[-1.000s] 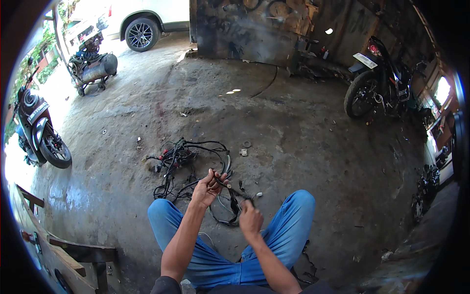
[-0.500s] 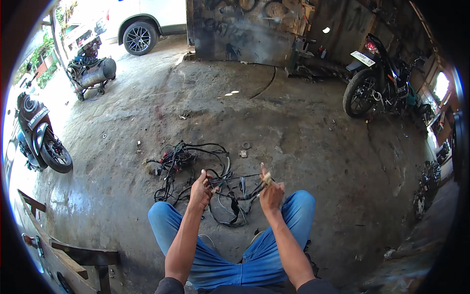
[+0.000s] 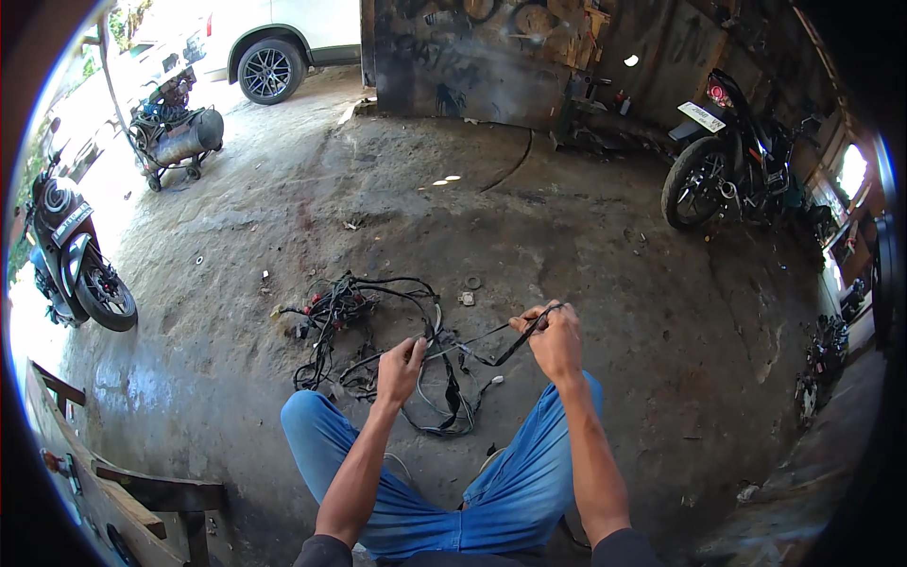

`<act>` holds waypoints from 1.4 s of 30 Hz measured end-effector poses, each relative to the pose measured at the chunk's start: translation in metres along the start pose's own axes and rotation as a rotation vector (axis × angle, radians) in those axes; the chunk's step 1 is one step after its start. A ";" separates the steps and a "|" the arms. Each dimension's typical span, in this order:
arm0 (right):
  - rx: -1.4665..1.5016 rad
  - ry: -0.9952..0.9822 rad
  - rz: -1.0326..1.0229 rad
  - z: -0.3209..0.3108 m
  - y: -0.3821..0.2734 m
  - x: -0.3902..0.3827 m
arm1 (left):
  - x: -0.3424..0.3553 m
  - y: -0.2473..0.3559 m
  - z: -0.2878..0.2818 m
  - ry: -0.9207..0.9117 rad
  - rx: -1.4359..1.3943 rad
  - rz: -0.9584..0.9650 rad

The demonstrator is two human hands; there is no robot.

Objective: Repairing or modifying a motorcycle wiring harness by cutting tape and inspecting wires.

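A tangled black wiring harness [image 3: 333,310] lies on the concrete floor in front of my knees, with red and pale connectors among its wires. My right hand [image 3: 553,342] is closed on a dark taped branch of the harness and holds it raised off to the right. Toward the middle, my left hand [image 3: 402,371] is closed with fingertips pinched together at the harness wires. What exactly sits between those fingertips is too small to make out. A white connector [image 3: 498,380] hangs at a wire end between my hands, beside a black taped loop [image 3: 452,392].
Beyond the harness lie a small ring [image 3: 472,283] and a little square metal piece [image 3: 467,299]. Motorcycles stand at the left [image 3: 85,260] and far right [image 3: 723,165]. An air compressor [image 3: 179,142] and a white car [image 3: 312,33] are farther back. A wooden bench [image 3: 156,491] is at lower left.
My right hand has moved right and slightly up, drawing the taped branch with it. My left hand has shifted slightly right. The white connector has come into sight.
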State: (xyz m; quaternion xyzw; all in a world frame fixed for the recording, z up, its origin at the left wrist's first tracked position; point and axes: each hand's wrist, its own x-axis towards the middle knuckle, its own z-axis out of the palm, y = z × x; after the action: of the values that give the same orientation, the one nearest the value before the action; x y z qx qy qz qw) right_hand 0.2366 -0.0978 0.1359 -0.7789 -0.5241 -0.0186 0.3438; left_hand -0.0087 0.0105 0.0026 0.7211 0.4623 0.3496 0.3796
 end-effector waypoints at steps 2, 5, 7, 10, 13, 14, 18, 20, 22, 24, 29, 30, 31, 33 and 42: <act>0.131 -0.018 0.014 -0.013 -0.014 -0.003 | -0.009 0.003 0.015 0.020 -0.132 -0.057; 0.637 -0.063 0.028 -0.001 -0.038 -0.023 | -0.013 -0.007 0.027 -0.049 -0.454 -0.239; 1.318 -0.210 0.185 0.016 -0.061 -0.053 | -0.019 0.009 0.036 -0.119 -1.110 -0.485; 2.061 -0.358 0.539 0.047 -0.096 -0.102 | -0.012 -0.002 0.037 -0.130 -1.144 -0.513; 2.241 -0.321 0.745 0.080 -0.095 -0.155 | -0.008 0.002 0.023 -0.186 -1.166 -0.504; 2.125 -0.270 0.876 0.088 -0.097 -0.172 | -0.009 0.006 0.016 -0.100 -1.204 -0.538; 1.898 -0.155 0.966 0.113 -0.078 -0.212 | -0.012 0.000 0.012 0.070 -1.296 -0.546; 1.945 -0.088 0.935 0.105 -0.075 -0.209 | -0.010 -0.003 0.015 0.125 -1.359 -0.531; 1.997 -0.032 0.901 0.088 -0.070 -0.204 | -0.004 -0.016 0.010 0.163 -1.411 -0.516; 2.233 0.183 0.878 0.054 -0.061 -0.192 | 0.000 -0.044 -0.001 0.219 -1.453 -0.512; 2.103 0.467 0.725 -0.039 -0.026 -0.136 | 0.003 -0.028 -0.001 0.224 -1.518 -0.495; 2.077 0.321 0.647 -0.048 -0.011 -0.131 | 0.003 -0.028 -0.001 0.229 -1.550 -0.478; 2.045 0.180 0.571 -0.054 -0.004 -0.126 | 0.003 -0.029 -0.001 0.233 -1.581 -0.462; 1.756 0.264 0.749 -0.058 -0.020 -0.102 | 0.004 -0.032 -0.001 0.241 -1.596 -0.457; 0.841 0.166 0.711 0.024 -0.011 -0.094 | 0.005 -0.011 -0.012 0.126 -1.669 -0.452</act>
State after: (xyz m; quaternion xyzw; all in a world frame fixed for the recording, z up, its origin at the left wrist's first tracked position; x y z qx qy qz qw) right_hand 0.1770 -0.1578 0.0865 -0.6993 -0.1623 0.2480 0.6505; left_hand -0.0217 0.0208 -0.0008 0.0769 0.2072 0.5301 0.8186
